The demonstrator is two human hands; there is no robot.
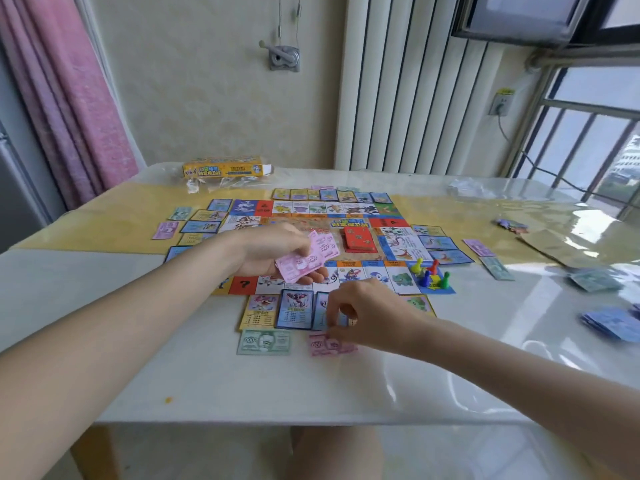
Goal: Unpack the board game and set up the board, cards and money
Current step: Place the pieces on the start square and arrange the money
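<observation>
The game board [349, 220] lies flat in the middle of the table, ringed by property cards [296, 309]. My left hand [273, 251] hovers over the board's near side, holding a fan of pink money notes [308, 258]. My right hand [367, 317] reaches down at the board's near edge, fingertips pinching a pink note [327, 345] that lies on the table. A green note [264, 341] lies left of it. A red card deck [359, 240] sits on the board. Several coloured pawns [429, 271] stand on the board's near right corner.
The yellow game box [223, 167] lies at the back left with clear plastic wrap. Purple and green notes [486, 256] lie right of the board, more stacks [609, 322] near the table's right edge. A crumpled wrapper [465, 188] sits at the back right. The table's front edge runs close to me.
</observation>
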